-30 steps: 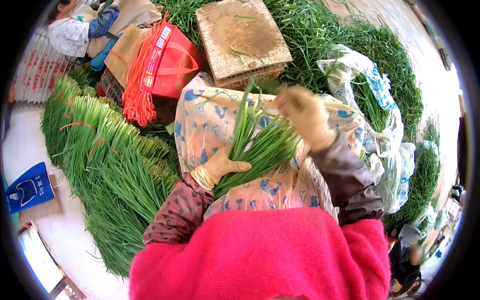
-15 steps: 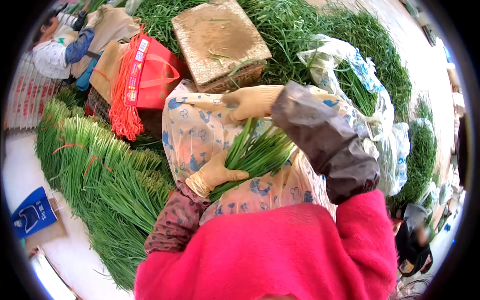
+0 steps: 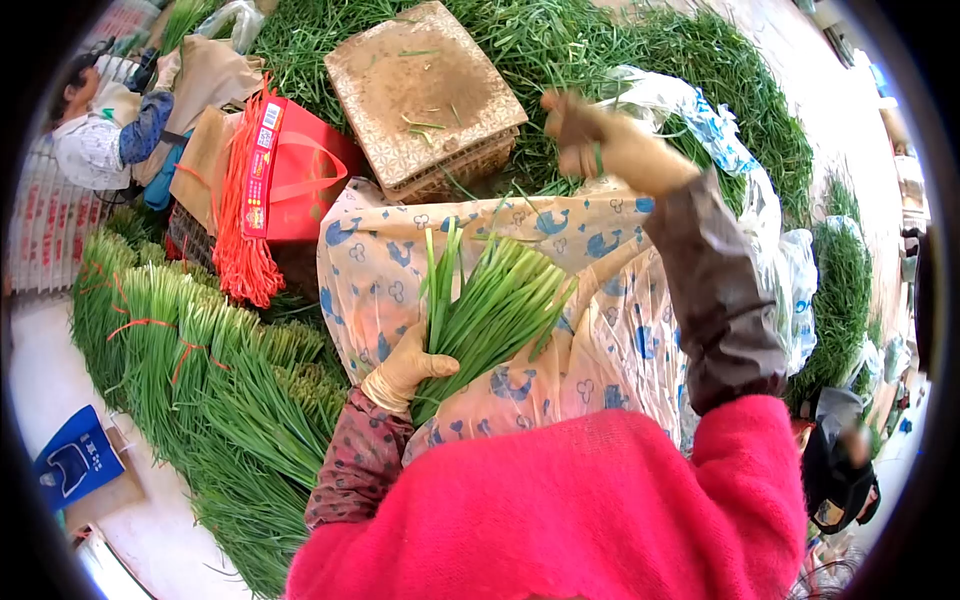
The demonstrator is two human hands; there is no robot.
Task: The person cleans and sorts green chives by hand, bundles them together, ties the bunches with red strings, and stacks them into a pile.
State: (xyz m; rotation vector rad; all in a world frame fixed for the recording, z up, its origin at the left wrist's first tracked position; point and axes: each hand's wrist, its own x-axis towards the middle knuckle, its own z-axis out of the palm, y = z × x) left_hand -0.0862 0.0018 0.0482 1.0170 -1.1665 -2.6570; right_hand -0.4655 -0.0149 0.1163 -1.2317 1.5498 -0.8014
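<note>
My left hand (image 3: 408,372), in a pale glove, is closed round the lower part of a loose bunch of garlic chives (image 3: 500,300). The bunch lies slanted over the whale-patterned plastic apron (image 3: 350,240) on my lap, its paler ends fanned out up and to the right. My right hand (image 3: 625,150), also gloved, is raised beyond the apron, over the edge of the big heap of loose chives (image 3: 560,60). Motion smears its fingers; a thin green strip shows by them, and whether they grip it I cannot make out.
A dirty-topped box (image 3: 425,95) stands ahead. Left of it is a red bag (image 3: 310,165) with red ties (image 3: 245,240) hanging over it. Tied chive bundles (image 3: 200,350) line my left side. A plastic bag (image 3: 745,150) lies right. Another person (image 3: 100,140) sits at far left.
My right hand has left the bunch and moved up and right to the heap. The bunch now stands more upright and spread in my left hand, which has barely moved.
</note>
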